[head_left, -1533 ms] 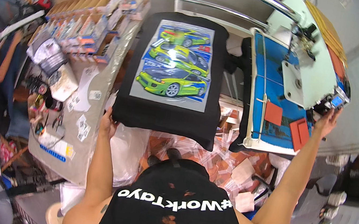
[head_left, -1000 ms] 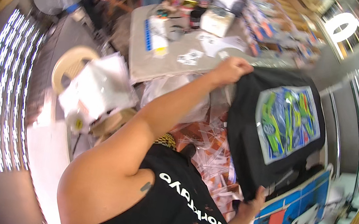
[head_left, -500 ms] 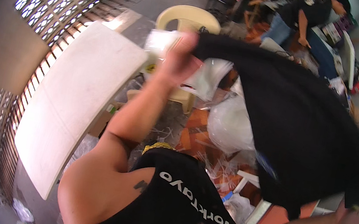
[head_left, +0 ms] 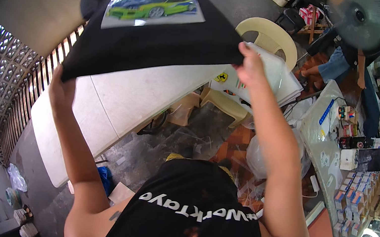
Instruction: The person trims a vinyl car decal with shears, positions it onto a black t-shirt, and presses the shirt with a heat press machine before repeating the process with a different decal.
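Note:
A black T-shirt [head_left: 162, 46] hangs stretched between my two hands, above the white table [head_left: 96, 108]. On its far part is a printed panel [head_left: 156, 6] showing a green and blue car on a light background. My left hand [head_left: 61, 92] is closed on the shirt's near left corner, fingers partly hidden by the cloth. My right hand [head_left: 248, 68] pinches the right corner, thumb uppermost. The shirt's far edge is raised and slightly blurred. Beneath my right hand, a stack of clear-wrapped printed sheets [head_left: 274, 77] rests on a cream plastic chair [head_left: 269, 34].
Several small boxes [head_left: 355, 196] are stacked at the right, beside a cluttered worktable [head_left: 320, 135]. An electric fan [head_left: 359, 16] stands at the far right, and a person [head_left: 361, 57] in a dark cap is behind it. Clear plastic bags [head_left: 264, 153] lie on the floor.
The black shirt has swung from my right side to over the white table on the left. Its car print now faces up. My view has turned to the right, and both hands still grip the cloth.

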The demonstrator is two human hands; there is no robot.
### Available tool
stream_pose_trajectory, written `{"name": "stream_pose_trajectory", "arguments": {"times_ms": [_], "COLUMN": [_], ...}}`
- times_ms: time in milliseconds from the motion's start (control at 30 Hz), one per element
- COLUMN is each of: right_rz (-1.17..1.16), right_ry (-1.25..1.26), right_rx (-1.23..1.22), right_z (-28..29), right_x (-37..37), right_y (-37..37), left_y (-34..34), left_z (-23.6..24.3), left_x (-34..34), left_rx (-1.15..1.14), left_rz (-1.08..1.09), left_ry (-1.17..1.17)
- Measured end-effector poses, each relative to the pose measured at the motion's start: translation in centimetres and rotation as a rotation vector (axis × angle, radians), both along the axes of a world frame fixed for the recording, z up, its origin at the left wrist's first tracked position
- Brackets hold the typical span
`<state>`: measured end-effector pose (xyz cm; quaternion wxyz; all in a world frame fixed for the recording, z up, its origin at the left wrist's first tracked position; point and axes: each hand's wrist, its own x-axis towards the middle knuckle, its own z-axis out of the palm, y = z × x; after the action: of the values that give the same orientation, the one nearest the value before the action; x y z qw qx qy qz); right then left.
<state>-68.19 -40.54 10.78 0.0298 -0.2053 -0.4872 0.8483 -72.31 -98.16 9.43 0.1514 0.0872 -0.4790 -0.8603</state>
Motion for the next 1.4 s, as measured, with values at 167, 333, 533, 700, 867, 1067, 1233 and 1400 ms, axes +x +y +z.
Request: {"name": "stream_pose_trajectory", "arguments": {"times_ms": [167,333,533,700,867,1067,1233,1400], "right_rz": [-0.041,0.031,-0.189,-0.644,-0.971,-1.071,-0.99,-0.665], "right_ry": [-0.177,-0.521,-0.746,-0.598,-0.035,-0.073,0.08,0.519], "right_rx": [-0.065,0.202,-0.245,-0.771,-1.224,-1.29,-1.342,-1.225], "right_z": [-12.9,-25.3,-35.2,-35.2,-40.0,-32.3,-26.4,-25.7], "right_x": [-4.7,0.3,8.5,9.4,9.4,10.5,10.0,7.9], "right_y": [-3.0,1.3,12.5,17.7,21.4,24.5,25.5,24.7], "left_y": [-2.4,5.7,31.5,53.5,70.3,73.5,74.3,73.9], "left_z": [-18.8,-24.8,-18.7,-21.3,-26.4,-28.7,-26.1,-21.3], "left_x": [5.6,14.2,12.0,7.5,4.0,3.0,2.1,-1.5], "left_rx": [-0.108,-1.744,-1.562,-1.752,-2.027,-1.975,-1.949,-1.752], "left_rz": [-0.181,0.28,-0.378,-1.021,-1.255,-1.094,-1.058,-0.954], "left_ry": [-0.317,-0.44,0.247,0.596,0.774,0.816,0.627,0.599]}}
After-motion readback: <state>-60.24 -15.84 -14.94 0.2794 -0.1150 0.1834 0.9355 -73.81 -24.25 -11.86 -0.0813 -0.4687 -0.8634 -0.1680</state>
